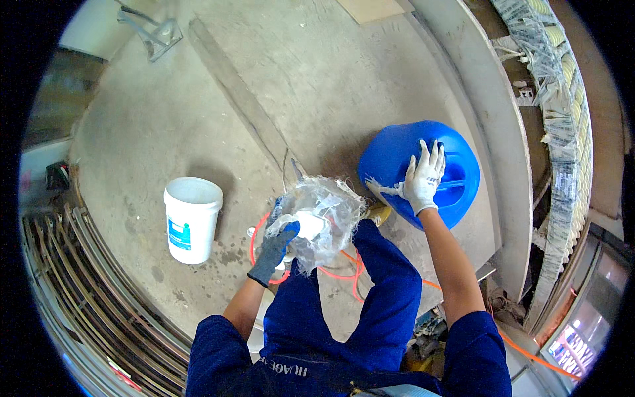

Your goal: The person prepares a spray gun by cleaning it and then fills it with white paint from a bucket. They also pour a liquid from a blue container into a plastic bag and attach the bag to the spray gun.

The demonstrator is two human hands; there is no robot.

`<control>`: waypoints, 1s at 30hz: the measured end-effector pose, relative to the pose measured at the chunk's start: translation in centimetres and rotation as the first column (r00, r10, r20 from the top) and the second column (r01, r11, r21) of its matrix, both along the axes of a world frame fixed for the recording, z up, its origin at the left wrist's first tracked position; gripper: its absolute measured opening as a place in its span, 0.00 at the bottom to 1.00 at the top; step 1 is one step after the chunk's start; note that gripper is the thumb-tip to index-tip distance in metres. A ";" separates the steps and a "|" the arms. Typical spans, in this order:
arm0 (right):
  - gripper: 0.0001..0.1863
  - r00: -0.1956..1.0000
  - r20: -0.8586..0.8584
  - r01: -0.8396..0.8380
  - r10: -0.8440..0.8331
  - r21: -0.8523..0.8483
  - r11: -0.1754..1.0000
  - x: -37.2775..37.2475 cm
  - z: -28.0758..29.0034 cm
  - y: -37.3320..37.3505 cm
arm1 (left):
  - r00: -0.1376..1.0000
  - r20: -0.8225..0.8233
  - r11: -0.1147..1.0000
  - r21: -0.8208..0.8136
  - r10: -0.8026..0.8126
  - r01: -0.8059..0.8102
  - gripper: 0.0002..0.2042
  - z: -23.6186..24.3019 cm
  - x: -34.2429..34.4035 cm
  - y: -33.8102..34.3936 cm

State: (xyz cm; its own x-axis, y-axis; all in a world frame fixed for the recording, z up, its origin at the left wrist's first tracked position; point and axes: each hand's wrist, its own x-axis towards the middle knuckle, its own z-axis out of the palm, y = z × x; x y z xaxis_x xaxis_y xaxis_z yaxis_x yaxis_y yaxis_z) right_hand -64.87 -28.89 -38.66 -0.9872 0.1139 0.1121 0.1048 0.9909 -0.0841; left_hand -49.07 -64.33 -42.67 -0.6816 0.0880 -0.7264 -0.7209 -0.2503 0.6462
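— Grip check first: your right hand, in a white glove, lies spread flat with fingers apart on the top of the blue drum, right of centre in the frame. It presses on the drum's upper face beside the moulded handle; it closes around nothing.

— And my left?

— Your left hand, in a dark glove, sits just below centre. It is curled up against the underside of a wad of clear fibrous sheet with a white container inside it. Your fingers hold that bundle from the lower left; how tightly they close you cannot tell, since the sheet hides the fingertips.

— Where does the bundle lie against the drum?

— Just left of it. The frayed edge of the wad reaches toward the drum's lower left side, and a pale strip runs from there to your right glove. The drum is tilted, resting on the concrete floor in front of your knees.

— Anything else close by?

— A white bucket stands upright on the floor to the left of centre, well apart from your left hand. An orange hose loops on the floor beneath the bundle and runs off toward the lower right.
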 end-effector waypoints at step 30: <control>0.16 0.697 -0.084 0.397 -0.712 -0.782 0.480 46.2 5.0 -6.4 | 0.695 -0.578 0.898 -0.183 -0.428 0.400 0.24 19.3 5.0 2.6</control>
State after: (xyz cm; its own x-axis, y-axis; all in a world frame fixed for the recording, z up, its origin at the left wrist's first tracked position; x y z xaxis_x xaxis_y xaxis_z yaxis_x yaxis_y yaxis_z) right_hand -18.69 -35.31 -33.70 -0.5756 0.8153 0.0630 0.4163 0.3584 -0.8356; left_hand -44.08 -61.70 -23.39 -0.8725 0.4458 -0.2003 -0.2157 0.0165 0.9763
